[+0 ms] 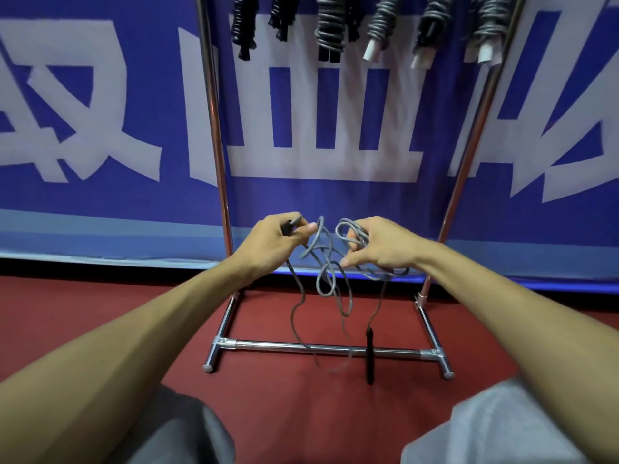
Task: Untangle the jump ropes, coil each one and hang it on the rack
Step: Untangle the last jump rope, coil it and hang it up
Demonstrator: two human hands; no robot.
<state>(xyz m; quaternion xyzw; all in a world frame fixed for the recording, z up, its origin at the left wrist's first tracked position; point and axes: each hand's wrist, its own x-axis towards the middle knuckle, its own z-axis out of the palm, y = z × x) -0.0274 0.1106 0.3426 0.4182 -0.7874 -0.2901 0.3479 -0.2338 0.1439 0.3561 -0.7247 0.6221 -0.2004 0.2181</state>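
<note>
1. At the bottom of the frame, two grey-trousered knees (187, 426) sit above the red floor (100, 313).
2. At the centre, the left hand (274, 244) has its fingers curled tightly round one black handle (290, 226). The right hand (380, 246) grips a few loops of the grey jump rope (324, 262), which is knotted between the two hands.
3. Slack hangs below, and the second handle (369, 358) dangles in front of the rack (301, 345).
4. This looks like the untangling step, with coiling not yet begun. The next move likely calls for feeding the dangling handle back through the crossed loops.
5. Along the top edge, coiled ropes (330, 28) already hang against the blue banner (100, 202).
</note>
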